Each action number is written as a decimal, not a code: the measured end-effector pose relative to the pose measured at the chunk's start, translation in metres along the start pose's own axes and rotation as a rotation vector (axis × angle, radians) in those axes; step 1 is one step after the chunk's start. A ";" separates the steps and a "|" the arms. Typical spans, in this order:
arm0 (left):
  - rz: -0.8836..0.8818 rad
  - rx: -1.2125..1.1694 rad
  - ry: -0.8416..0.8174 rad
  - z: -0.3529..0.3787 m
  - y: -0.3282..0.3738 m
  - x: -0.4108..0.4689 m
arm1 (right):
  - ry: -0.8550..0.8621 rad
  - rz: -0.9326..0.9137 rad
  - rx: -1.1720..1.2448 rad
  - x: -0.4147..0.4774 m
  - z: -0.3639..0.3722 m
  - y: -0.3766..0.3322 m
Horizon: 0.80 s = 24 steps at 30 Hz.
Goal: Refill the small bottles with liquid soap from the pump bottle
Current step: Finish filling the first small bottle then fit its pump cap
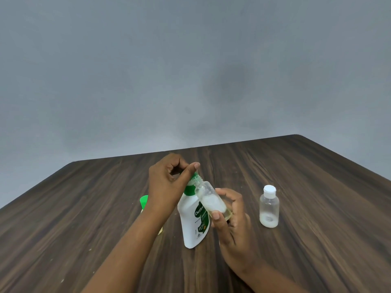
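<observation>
**A:** Where does the pump bottle (pixel 192 225) stand, and how near is it to an edge?

**B:** It stands upright on the bench (pixel 317 187), about midway between the left and right edges and well back from the far edge, which meets the grey wall (pixel 190 60). That far edge ends in a rounded corner on each side.

**A:** What is the left hand (pixel 167 187) doing?

**B:** Its fingers (pixel 175 163) are curled over the green pump head, with the thumb laid along the spout.

**A:** And the right hand (pixel 230 218)?

**B:** It grasps the small open bottle (pixel 209 199) between thumb and fingers (pixel 232 199). The bottle is lifted off the wood and tilted. Its uncapped mouth sits up against the pump spout, and white soap lies in its lower half.

**A:** What else is nearby?

**B:** A capped small bottle (pixel 269 208) stands upright just right of the right hand, apart from it, with a little white soap at the bottom. Behind the left forearm a green-capped thing (pixel 144 200) shows only in part, so what it is cannot be told.

**A:** Where is there room to move?

**B:** Bare wood runs from the capped small bottle to the right edge. More lies between the pump bottle and the far edge, and a broad stretch opens left of the green-capped thing. The near part of the bench, between the two forearms, is also open wood.
</observation>
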<state>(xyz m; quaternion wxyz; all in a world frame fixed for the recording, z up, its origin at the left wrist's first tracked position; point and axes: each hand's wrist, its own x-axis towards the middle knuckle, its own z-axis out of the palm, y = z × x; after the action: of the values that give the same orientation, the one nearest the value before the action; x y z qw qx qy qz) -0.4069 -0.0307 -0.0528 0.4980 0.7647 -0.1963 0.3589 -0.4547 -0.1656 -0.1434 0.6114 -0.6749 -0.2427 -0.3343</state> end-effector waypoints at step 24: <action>-0.013 0.002 0.056 0.005 -0.002 -0.008 | -0.016 -0.017 0.007 -0.002 -0.001 0.006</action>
<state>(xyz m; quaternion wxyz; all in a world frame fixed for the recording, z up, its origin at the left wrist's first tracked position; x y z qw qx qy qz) -0.4093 -0.0345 -0.0611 0.5048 0.7559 -0.1770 0.3773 -0.4516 -0.1672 -0.1487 0.6089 -0.6733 -0.2546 -0.3332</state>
